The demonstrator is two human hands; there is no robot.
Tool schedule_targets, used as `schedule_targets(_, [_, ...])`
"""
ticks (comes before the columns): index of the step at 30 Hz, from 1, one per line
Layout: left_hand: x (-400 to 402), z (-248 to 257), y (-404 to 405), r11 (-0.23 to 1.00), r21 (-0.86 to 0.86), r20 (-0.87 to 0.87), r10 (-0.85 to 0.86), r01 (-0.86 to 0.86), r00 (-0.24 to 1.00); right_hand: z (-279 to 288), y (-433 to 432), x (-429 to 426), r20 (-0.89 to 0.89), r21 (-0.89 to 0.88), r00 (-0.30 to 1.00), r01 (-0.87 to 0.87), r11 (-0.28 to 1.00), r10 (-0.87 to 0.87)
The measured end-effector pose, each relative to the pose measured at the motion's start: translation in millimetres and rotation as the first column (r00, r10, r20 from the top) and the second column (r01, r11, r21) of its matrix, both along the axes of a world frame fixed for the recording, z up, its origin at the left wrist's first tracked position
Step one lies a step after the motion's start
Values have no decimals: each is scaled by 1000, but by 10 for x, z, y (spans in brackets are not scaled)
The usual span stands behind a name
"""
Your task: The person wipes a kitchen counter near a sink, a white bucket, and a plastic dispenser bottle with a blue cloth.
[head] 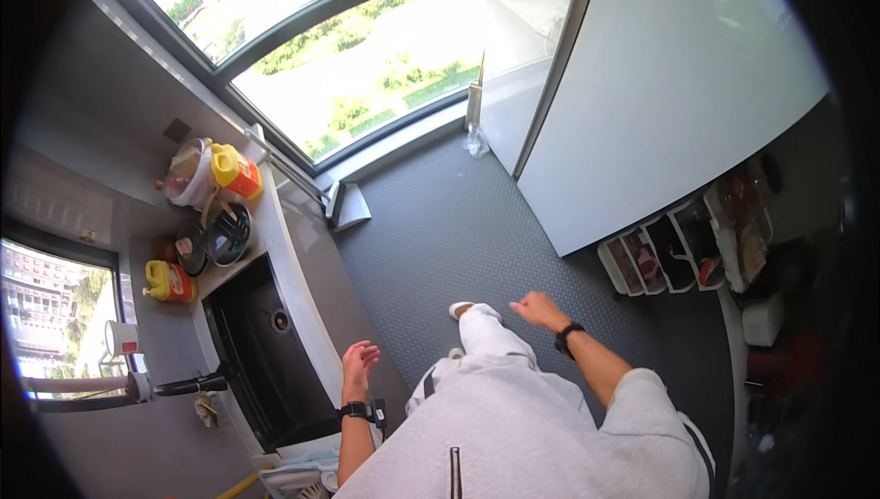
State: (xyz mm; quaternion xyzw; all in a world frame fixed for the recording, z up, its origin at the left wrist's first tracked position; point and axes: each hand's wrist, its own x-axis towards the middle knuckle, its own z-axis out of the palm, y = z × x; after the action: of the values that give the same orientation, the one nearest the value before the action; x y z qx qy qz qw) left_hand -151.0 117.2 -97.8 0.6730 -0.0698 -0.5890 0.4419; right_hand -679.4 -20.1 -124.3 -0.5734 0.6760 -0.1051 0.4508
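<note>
My left hand [359, 363] is raised beside the counter edge, fingers apart and loosely bent, with nothing in it. To its left lies a black sink [275, 361] with a drain and a black faucet [192, 384]. Over the textured grey floor [440, 224] hangs my right hand [540, 311], its fingers curled; no object shows in it. Both wrists wear black bands. Beyond the sink, the counter holds a pan [229, 234] with a black slotted utensil, a yellow jug [236, 170] and a plastic-lined container [189, 172]. Another yellow jug [170, 282] stands behind the sink.
A dustpan [352, 207] and broom lean near the counter's far end, below the window. At right is a large white panel [660, 86], with a rack of white bins [660, 255] past its lower edge. A crumpled clear plastic bag [475, 141] lies near the far wall.
</note>
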Motion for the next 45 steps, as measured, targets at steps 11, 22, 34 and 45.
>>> schedule_targets(11, [-1832, -633, -658, 742, -59, 36, -667, 667, 745, -286, 1941, -151, 146, 297, 841, 464, 834, -520])
schedule_targets(22, [-4655, -821, 1101, 82, -67, 339, -936, 994, 100, -224, 3168, -1272, 294, 268, 703, 590, 762, -648])
schedule_targets(34, [-6066, -743, 1774, -621, 150, 447, -651, 769, -613, -856, 7792, -2547, 299, 350, -299, 918, -187, -906])
schedule_targets(45, [-9211, -881, 2403, -847, 471, 276, -125, 248, -953, -1258, 10373, -2255, -241, -150, -249, 965, -217, -938])
